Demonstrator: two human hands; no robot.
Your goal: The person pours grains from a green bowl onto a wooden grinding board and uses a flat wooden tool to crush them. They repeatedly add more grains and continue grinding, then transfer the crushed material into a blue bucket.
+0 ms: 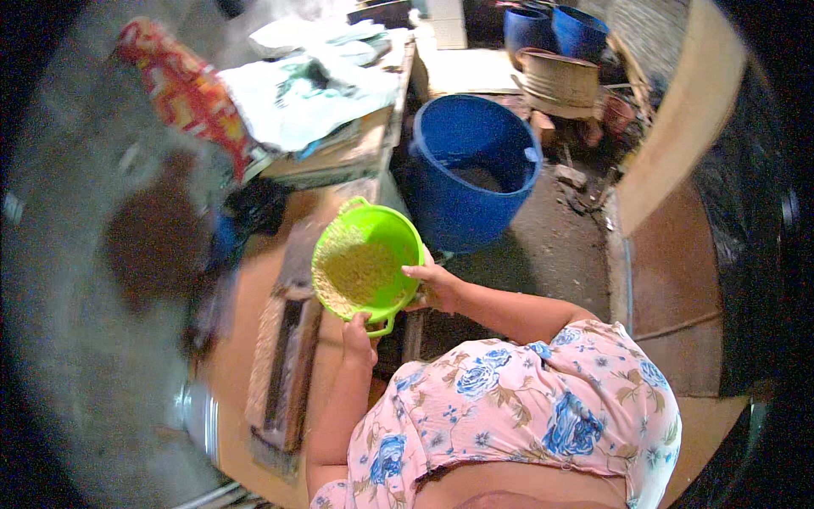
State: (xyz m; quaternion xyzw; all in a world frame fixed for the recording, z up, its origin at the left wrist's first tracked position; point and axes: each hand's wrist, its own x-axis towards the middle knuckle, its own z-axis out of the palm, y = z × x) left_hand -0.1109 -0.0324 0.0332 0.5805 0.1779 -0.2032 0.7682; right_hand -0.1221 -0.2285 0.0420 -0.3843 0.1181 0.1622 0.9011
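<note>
Between my hands is a lime-green plastic basin point(404, 238) with two loop handles, tilted a little. Pale yellow, crumbly granular stuff point(356, 267) lies in it, heaped towards its left side. My left hand point(360, 338) grips the near rim beside the lower handle, thumb on top. On the right side, my right hand point(437, 285) clasps the rim with its thumb over the edge and its fingers below. Just beyond the basin stands a large blue plastic barrel point(470, 216) with an open top; something brownish shows in its shadowed bottom.
To the left, a wooden bench point(254, 350) carries a wooden box-like frame point(286, 375). White sacks point(311, 95) cover a table behind it, by a red patterned cloth point(191, 95). More blue barrels point(529, 32) and a round tan container point(559, 83) stand at the back right, near rubble point(570, 177).
</note>
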